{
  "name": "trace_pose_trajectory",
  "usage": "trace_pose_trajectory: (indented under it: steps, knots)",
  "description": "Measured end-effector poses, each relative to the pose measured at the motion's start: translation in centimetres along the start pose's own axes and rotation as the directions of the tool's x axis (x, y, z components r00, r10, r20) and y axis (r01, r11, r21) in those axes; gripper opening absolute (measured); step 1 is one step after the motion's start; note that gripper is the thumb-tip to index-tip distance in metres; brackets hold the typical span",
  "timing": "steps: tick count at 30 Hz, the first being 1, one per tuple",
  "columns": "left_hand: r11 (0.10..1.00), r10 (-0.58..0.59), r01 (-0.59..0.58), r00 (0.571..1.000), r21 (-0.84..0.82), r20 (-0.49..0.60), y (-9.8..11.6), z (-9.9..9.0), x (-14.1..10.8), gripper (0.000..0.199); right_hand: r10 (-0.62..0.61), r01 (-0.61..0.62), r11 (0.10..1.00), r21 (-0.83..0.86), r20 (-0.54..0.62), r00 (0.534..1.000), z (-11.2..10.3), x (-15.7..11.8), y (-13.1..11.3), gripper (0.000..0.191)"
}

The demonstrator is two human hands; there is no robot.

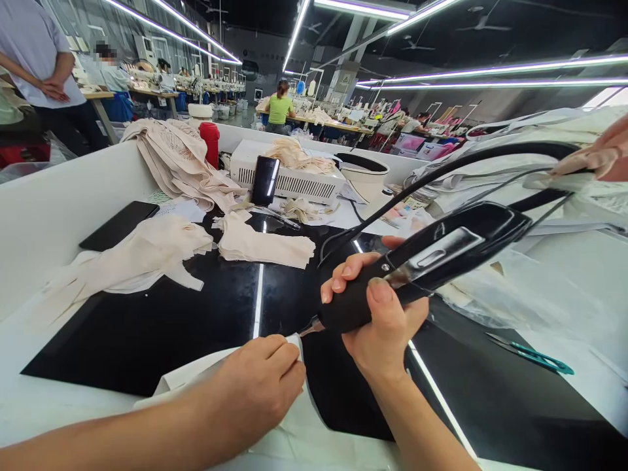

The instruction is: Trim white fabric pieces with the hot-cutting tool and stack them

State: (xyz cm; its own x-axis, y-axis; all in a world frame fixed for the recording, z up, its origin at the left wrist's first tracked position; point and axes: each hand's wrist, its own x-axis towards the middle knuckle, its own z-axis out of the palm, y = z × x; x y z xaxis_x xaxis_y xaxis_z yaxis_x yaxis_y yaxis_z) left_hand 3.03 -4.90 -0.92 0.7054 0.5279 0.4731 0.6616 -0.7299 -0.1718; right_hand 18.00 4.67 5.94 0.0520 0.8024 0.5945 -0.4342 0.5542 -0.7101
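Note:
My right hand [383,320] is wrapped round a black handheld ultrasonic welding tool [353,304] with a silver lever on its side. Its narrow metal tip points down to the left and meets the edge of a white fabric piece [304,405]. Closed on that same fabric, close beside the tip, is my left hand [269,373]. The fabric lies over the front edge of a glossy black board [220,314]. A black cable runs from the tool's rear end, passing a person's hand [606,154] at the right edge.
Teal thread snips [532,353] lie on the right. Cream fabric pieces [265,242] and a fabric pile [147,255] sit beyond my hands. A phone [265,180] leans against a white vented box [304,186]. A black flat case [120,224] is at left.

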Motion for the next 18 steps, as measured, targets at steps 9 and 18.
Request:
trace_pose_trajectory:
  steps: [9,18]
  knots:
    - [0.992,-0.111,0.11,0.994,-0.058,-0.003,0.2,0.1,-0.3,0.018,-0.02,0.02,0.998,-0.065,0.004,1.0,-0.1,-0.4,0.4,0.035]
    - [0.985,-0.16,0.158,0.987,-0.07,-0.02,0.9,0.5,-1.1,0.011,-0.014,0.014,0.996,-0.086,-0.002,1.0,-0.1,-0.5,0.4,0.045]
